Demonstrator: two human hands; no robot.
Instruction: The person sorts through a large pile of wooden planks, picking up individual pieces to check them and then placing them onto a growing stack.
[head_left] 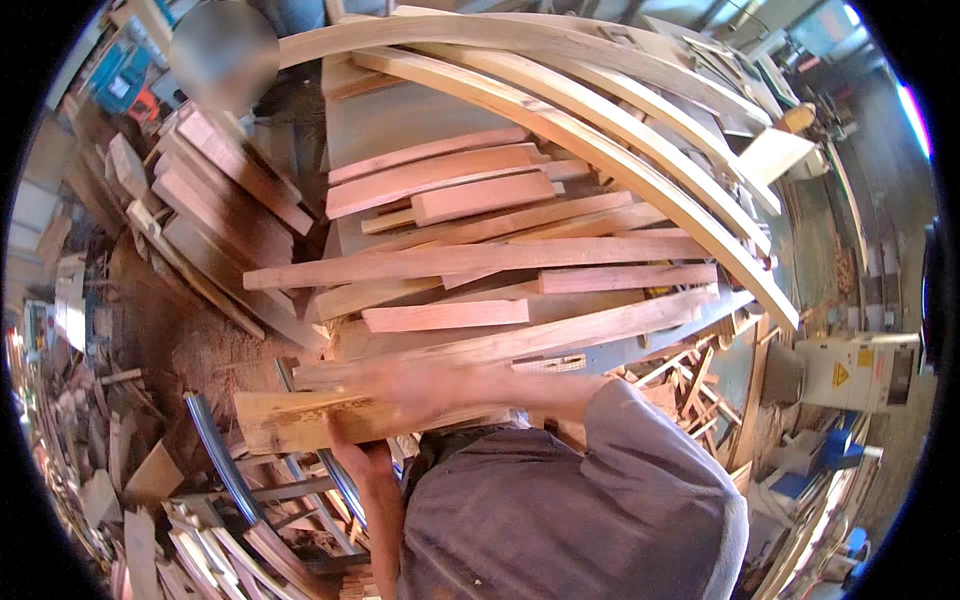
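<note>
Planks pinkish-tan to pale yellow. Held board yellow-brown, dark knot streaks. Sleeve grey. Machine cream, yellow warning label. Sawdust floor reddish-brown.

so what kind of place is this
Most likely a woodworking shop or timber yard: rough-sawn planks piled on a table, long curved boards, offcuts littering the floor, and a machine at right.
</note>
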